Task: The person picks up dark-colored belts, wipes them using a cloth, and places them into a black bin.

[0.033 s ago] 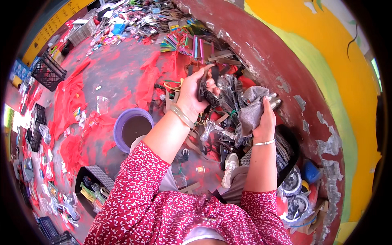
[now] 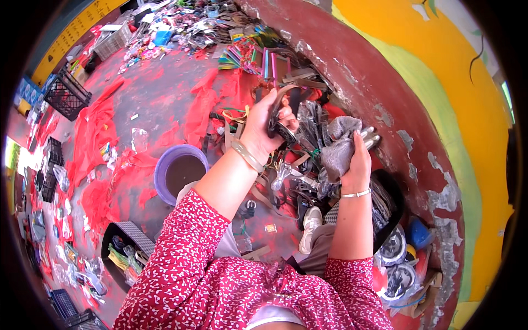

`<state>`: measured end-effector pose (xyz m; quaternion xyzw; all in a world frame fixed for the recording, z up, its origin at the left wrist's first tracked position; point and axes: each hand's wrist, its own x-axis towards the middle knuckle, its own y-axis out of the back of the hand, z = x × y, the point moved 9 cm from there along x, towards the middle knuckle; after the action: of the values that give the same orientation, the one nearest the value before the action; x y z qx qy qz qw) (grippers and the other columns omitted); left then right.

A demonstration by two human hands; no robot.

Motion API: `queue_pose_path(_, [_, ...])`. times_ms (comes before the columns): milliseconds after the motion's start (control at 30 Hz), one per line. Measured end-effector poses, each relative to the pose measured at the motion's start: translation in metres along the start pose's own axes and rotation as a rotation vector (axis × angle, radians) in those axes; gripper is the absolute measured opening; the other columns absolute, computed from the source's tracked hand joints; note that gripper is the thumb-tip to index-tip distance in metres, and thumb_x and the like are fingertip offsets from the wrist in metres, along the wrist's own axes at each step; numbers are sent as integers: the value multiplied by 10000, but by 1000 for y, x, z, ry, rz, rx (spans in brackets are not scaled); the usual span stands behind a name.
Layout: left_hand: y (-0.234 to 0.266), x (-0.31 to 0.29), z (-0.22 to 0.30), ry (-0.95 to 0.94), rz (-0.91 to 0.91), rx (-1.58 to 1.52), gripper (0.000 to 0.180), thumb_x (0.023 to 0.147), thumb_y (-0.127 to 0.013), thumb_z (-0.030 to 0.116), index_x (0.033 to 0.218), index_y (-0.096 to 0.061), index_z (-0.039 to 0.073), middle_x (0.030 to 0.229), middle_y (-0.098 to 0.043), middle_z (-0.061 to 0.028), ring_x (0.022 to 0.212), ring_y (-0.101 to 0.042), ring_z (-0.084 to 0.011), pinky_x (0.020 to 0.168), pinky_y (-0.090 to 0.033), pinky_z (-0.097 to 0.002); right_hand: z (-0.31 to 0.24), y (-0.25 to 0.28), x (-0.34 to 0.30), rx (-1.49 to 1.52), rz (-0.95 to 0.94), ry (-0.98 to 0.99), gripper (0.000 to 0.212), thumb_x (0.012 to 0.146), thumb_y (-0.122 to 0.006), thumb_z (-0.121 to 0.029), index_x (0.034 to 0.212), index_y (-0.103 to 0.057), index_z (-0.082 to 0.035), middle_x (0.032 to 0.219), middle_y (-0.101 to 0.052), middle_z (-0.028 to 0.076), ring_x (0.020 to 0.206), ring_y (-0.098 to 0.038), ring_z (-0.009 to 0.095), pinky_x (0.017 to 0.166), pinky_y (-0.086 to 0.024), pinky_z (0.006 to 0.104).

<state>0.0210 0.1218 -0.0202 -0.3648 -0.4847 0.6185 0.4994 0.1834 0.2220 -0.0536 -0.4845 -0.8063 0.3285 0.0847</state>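
My left hand (image 2: 263, 124) is closed around a dark coiled strap (image 2: 281, 131), which looks like a belt with a brownish edge. Grey cloth (image 2: 337, 157) is bunched in my right hand (image 2: 358, 166), with the thumb pressed on its near side and the fingers partly behind it. Both hands are raised over a pile of straps (image 2: 309, 135), some black and some wrapped in clear plastic. A bundle of pale cord (image 2: 281, 175) lies on the pile between my forearms. The hands are apart from each other.
A purple bucket (image 2: 159, 175) of murky brown water stands left of my left forearm. A black bin (image 2: 391, 201) sits beside my right forearm, near the peeling wall (image 2: 379, 102). Left lie a basket (image 2: 113, 275), a black crate (image 2: 69, 98) and red sheeting (image 2: 91, 148).
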Motion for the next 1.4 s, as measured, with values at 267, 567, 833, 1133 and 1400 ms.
queue_pose_path(267, [-62, -15, -4, -63, -399, -159, 462, 940, -303, 430, 610, -381, 116, 437, -349, 18, 452, -375, -123, 705, -448, -331, -33, -62, -44, -430, -135, 619, 309, 878, -513, -164, 1117, -496, 32, 1010, -575, 85, 889, -548, 141, 792, -451, 293])
queue_pose_path(567, [-18, 5, -5, -183, -185, -129, 384, 908, -432, 381, 639, -424, 107, 600, -519, -56, 717, -561, -210, 801, -464, -368, 12, -141, -109, -1270, -345, 1143, 349, 721, -603, -61, 1058, -573, 25, 1136, -524, 209, 984, -525, 343, 857, -435, 374])
queue_pose_path(833, [-10, 8, 21, -277, -198, -270, 372, 890, -490, 306, 584, -427, 103, 470, -408, 0, 654, -474, -144, 890, -381, -317, 31, -140, -125, -1258, -573, 1211, 350, 653, -535, 66, 994, -598, 22, 1063, -579, 165, 975, -550, 324, 822, -473, 362])
queue_pose_path(1133, [-20, -6, 35, -32, -207, 191, 422, 911, -419, 407, 594, -379, 131, 469, -391, 4, 600, -465, -152, 714, -450, -330, -12, -19, -18, -1271, -112, 717, 266, 686, -524, 79, 910, -630, -17, 933, -628, 132, 892, -597, 274, 822, -465, 322])
queue_pose_path(1400, [-16, -30, 27, 70, -73, 995, 308, 887, -501, 339, 775, -512, 52, 561, -508, -4, 511, -495, -108, 616, -456, -248, -49, 21, 13, -1755, 148, 616, 351, 712, -516, 7, 1052, -575, -58, 1111, -550, 162, 1063, -510, 295, 907, -404, 353])
